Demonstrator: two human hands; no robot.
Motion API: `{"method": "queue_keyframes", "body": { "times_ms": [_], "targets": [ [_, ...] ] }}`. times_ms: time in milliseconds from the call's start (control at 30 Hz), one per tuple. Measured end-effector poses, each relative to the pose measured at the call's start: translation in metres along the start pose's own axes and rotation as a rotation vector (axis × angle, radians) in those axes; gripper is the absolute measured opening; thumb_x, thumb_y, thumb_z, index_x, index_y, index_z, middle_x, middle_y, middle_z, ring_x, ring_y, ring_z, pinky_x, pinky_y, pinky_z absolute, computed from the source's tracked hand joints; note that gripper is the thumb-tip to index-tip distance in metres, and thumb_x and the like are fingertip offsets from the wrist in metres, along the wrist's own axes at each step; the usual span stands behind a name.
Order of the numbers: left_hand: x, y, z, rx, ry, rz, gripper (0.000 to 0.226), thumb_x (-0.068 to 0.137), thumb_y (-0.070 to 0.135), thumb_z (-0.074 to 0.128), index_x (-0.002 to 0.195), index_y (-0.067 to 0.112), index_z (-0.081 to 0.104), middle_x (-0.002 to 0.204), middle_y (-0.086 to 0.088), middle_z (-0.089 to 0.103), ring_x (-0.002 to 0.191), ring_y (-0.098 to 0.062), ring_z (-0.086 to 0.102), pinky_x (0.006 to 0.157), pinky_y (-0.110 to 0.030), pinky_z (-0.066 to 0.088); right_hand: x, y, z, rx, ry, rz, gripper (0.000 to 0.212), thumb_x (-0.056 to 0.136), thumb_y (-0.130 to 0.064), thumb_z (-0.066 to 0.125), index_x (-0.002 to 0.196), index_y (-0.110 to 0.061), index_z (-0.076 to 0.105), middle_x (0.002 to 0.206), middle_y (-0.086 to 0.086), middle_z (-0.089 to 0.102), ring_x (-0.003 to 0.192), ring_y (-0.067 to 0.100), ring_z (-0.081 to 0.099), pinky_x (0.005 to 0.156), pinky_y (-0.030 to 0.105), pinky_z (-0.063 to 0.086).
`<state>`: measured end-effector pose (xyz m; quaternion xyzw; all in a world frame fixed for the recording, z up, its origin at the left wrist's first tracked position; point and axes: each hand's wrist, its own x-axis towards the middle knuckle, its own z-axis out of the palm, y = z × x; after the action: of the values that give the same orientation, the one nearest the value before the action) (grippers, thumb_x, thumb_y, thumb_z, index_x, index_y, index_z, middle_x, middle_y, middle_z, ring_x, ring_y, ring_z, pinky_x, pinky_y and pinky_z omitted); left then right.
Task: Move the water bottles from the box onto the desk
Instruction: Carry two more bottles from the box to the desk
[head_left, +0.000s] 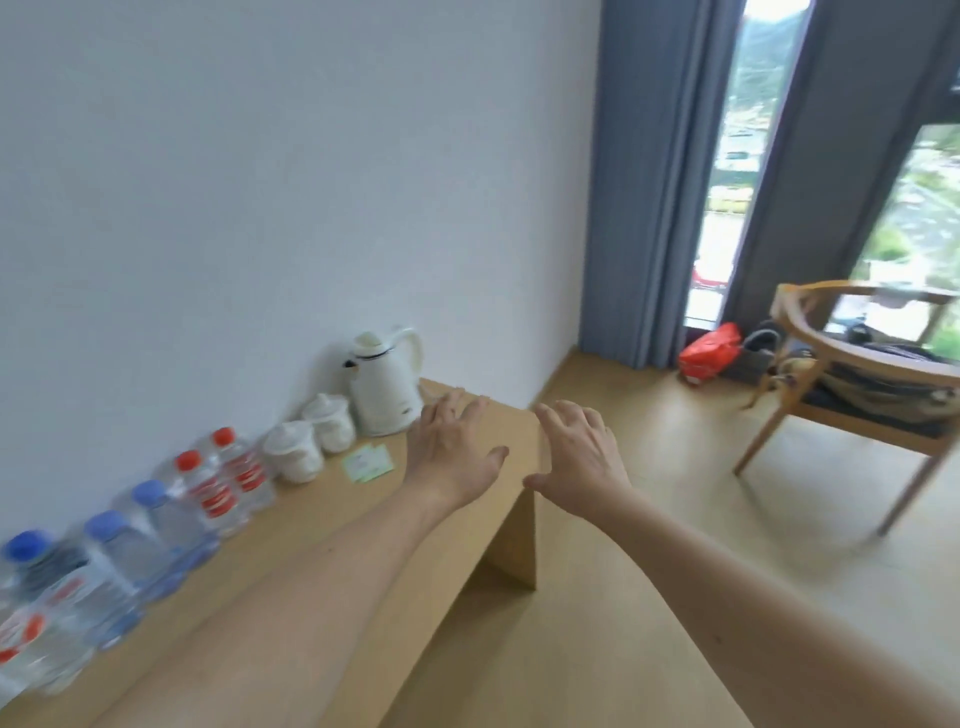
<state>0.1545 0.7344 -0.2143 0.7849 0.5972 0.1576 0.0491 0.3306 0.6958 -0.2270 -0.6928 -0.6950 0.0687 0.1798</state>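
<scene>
along the wall side of the desk (457, 519), water bottles (171, 519) stand upright in a close row, touching or nearly touching. both hands are extended over the far end of the desk with nothing in them. the left hand (449, 447) is spread, fingers straight, above the desk surface; whether it touches the wood cannot be told. the right hand (582, 457) is released, fingers splayed, just past the desk edge over the floor. the box named in the task is not in view, so its position cannot be stated.

judged step: an empty-handed return toward the box for the next bottle. to do this well, the person should take each bottle around its body, not by the cap, keep it upright, and set it down at the free end of the row, clear of the cups (311, 441) and the kettle (384, 387). soft bottles probably dent under a hard squeeze, so moderate pressure is advised. room remains at the front of the desk.

counts, as visible:
- blue-capped bottles: three.
- red-capped bottles: two clearly, with further red-labelled bottles blurred at the lower left frame edge; their number cannot be told.
- white lidded cups: two.
- white kettle: one.
- green card (368, 462): one, flat on the desk.
- wooden chair (852, 374): one, well apart, on the floor by the window.
</scene>
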Motion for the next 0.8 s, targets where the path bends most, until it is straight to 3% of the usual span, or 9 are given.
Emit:
{"method": "queue_keyframes", "body": {
  "times_ms": [333, 567, 800],
  "targets": [
    [0.056, 0.248, 0.095, -0.102, -0.187, 0.308, 0.076, 0.089, 0.063, 0.058, 0.156, 0.036, 0.034, 0.167, -0.001, 0.026, 0.153, -0.026, 0.021, 0.122, -0.049, 0.026, -0.073, 0.217, -0.088, -0.089, 0.08, 0.412, 0.1, 0.077, -0.05, 0.081, 0.156, -0.028, 0.023, 0.16, 0.009, 0.03, 0.145, 0.032, 0.027, 0.115, 0.045, 0.032],
    [0.069, 0.407, 0.147, -0.196, -0.268, 0.635, 0.073, 0.087, 0.061, 0.064, 0.152, 0.037, 0.039, 0.161, 0.0, 0.036, 0.149, -0.026, 0.029, 0.117, -0.053, 0.03, -0.126, 0.324, -0.13, -0.108, 0.192, 0.709, 0.094, 0.078, -0.044, 0.082, 0.153, -0.029, 0.028, 0.156, 0.006, 0.036, 0.142, 0.029, 0.032, 0.113, 0.044, 0.034],
    [0.096, 0.548, 0.205, -0.25, -0.358, 0.907, 0.077, 0.088, 0.059, 0.065, 0.155, 0.037, 0.033, 0.165, -0.002, 0.03, 0.153, -0.026, 0.022, 0.121, -0.053, 0.025, -0.15, 0.437, -0.163, -0.166, 0.229, 1.002, 0.096, 0.079, -0.049, 0.079, 0.156, -0.03, 0.024, 0.16, 0.009, 0.031, 0.142, 0.031, 0.032, 0.112, 0.045, 0.033]
  ]
}}
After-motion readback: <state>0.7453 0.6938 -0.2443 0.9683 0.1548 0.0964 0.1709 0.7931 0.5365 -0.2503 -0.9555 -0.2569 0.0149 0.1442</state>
